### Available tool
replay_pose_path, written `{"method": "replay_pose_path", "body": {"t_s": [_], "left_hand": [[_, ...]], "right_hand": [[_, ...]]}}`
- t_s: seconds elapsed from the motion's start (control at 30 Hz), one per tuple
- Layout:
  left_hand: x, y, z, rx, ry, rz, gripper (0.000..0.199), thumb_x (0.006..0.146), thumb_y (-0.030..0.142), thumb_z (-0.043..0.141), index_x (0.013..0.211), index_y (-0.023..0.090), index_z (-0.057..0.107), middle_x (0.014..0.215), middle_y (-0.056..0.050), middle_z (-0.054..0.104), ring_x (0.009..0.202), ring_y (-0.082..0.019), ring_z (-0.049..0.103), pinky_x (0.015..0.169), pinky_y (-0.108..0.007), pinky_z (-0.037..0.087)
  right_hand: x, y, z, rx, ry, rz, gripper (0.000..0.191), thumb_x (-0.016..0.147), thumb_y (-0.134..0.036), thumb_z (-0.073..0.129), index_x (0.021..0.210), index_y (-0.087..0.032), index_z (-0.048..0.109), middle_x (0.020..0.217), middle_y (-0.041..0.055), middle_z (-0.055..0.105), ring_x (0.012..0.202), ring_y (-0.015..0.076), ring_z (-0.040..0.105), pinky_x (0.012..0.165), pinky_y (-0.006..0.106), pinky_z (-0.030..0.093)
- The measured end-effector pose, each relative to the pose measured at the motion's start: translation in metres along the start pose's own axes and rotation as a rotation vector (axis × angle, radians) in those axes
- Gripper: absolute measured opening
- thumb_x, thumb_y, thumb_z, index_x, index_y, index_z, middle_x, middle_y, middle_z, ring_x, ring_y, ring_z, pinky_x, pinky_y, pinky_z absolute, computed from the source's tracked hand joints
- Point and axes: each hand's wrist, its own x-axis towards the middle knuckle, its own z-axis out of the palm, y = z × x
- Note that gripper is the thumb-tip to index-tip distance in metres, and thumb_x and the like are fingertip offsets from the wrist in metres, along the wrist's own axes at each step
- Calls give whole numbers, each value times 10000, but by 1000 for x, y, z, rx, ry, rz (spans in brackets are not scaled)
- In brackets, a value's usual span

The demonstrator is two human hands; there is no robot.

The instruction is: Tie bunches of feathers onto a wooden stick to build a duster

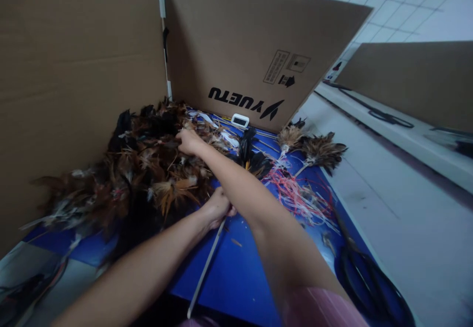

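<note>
My left hand [219, 209] is closed around a thin pale stick [207, 265], whose lower end points toward my body. Past the hand, my right forearm hides part of the stick's far end, near some black feathers [254, 157]. My right hand [189, 141] reaches across to the edge of a large heap of brown and black feathers [148, 154]. Its fingers are bent at the feathers; what they hold, if anything, is hidden. Both hands are over the blue table surface [236, 263].
Tall cardboard panels [236, 46] stand behind and left. A small white device [240, 120] rests at the back panel. Feather bundles [321, 150] and red and white strings [295, 191] lie right. Large black-handled scissors [369, 282] are at the near right.
</note>
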Motion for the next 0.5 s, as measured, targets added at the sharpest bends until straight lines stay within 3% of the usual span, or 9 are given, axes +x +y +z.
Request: {"method": "replay_pose_path", "body": {"t_s": [0.13,0.3,0.5], "left_hand": [[8,-10,-3,14,-33,23,233,787,278,619,637,136,511,463,34,457,365,-34,332,367,-163,152],[6,-11,-4,33,-81,16,347,813,418,608,645,128,517,472,32,455,366,-31,314,363,-162,161],[3,-9,-4,31,-106,17,336,835,423,594,691,128,522,512,32,462,379,-33,313,363,-168,154]], "right_hand": [[-2,19,-22,-17,89,36,383,767,-111,531,1113,-182,680,1090,98,684,1064,225,602,888,274,446],[-7,36,-46,-1,177,72,358,779,-161,551,1108,-176,692,993,79,700,958,219,627,840,288,454],[-15,61,-55,81,230,85,342,715,-100,592,1028,-152,720,919,44,706,908,190,624,804,268,464]]}}
